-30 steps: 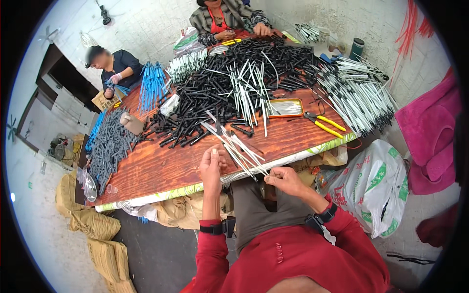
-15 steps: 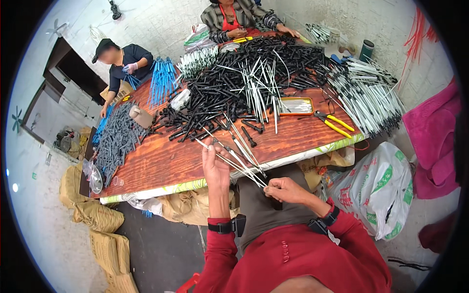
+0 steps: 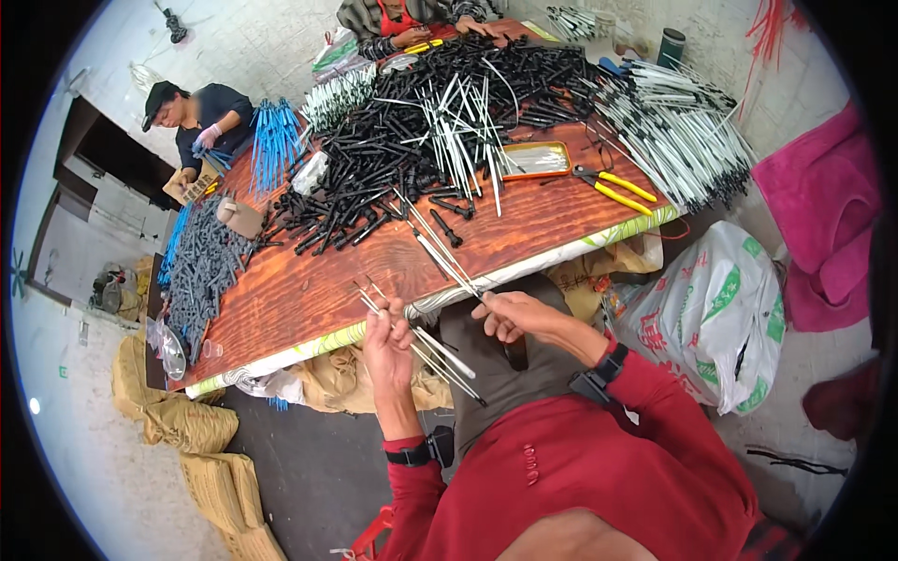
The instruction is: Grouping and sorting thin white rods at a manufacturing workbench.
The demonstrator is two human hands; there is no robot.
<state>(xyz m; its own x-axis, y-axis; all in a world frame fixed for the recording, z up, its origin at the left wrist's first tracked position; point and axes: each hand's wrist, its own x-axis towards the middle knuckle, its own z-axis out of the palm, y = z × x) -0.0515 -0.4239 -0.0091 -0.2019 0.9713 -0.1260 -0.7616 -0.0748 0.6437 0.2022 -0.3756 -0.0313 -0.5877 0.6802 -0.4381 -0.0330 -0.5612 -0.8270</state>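
My left hand (image 3: 385, 344) is closed around a few thin white rods (image 3: 441, 355) with dark ends, held in front of the table's near edge. The rods slant through the fingers, their short ends poking out above. To its right, my right hand (image 3: 519, 316) pinches the dark lower ends of another small bundle of white rods (image 3: 441, 249). That bundle points away from me over the table edge, its far ends near a heap of black tubular parts (image 3: 412, 122). The two bundles are apart.
More white rods (image 3: 468, 126) lie across the heap. An orange-rimmed tray (image 3: 535, 159) and yellow-handled pliers (image 3: 613, 189) sit right of it. Grey parts (image 3: 201, 271) and blue rods (image 3: 277, 150) are at left. Two co-workers sit beyond. A white bag (image 3: 702, 318) stands at right.
The rods that ran between both hands are now separated into two bundles. My left hand has drawn back toward me with its rods. The whole view has shifted slightly.
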